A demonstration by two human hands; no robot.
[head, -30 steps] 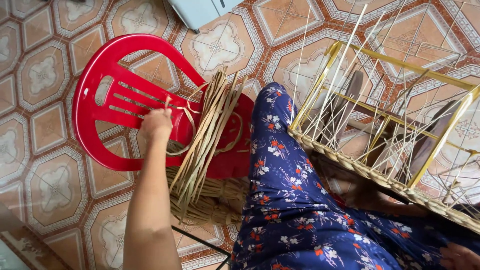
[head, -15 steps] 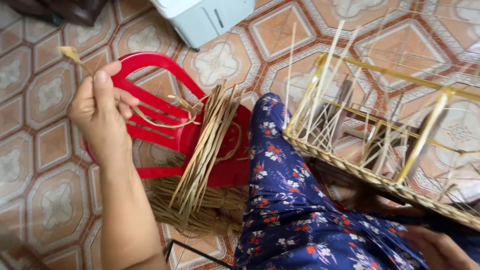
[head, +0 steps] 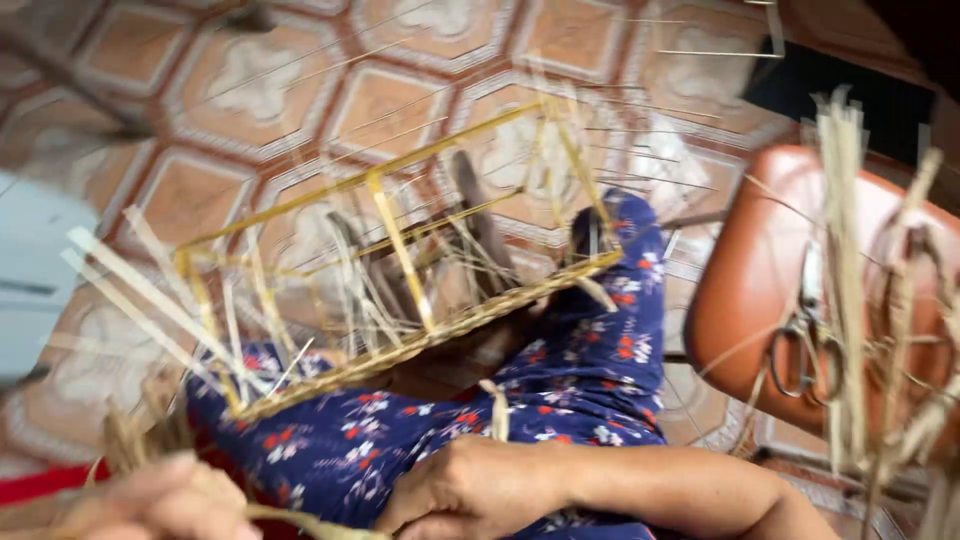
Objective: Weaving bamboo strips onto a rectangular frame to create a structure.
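A straw strand (head: 300,522) runs along the bottom edge of the view, from the left hand (head: 160,500) toward the right hand (head: 470,490). The left hand is blurred and cut off by the frame; its fingers curl around a tuft of dry straw, though the exact grip is hard to make out. The right hand rests on the flowered blue trousers (head: 560,400), fingers folded in around the strand's end, and a short piece sticks up just above its knuckles. Whether the strand is one piece between both hands cannot be told.

Beyond the hands, a half-woven basket frame (head: 400,300) of yellow wire lies tilted across the lap, loose straw stakes poking out. To the right, a brown stool (head: 760,290) carries scissors (head: 805,340) and a straw bundle (head: 850,300), smeared by motion. Patterned floor tiles (head: 380,110) lie farthest off.
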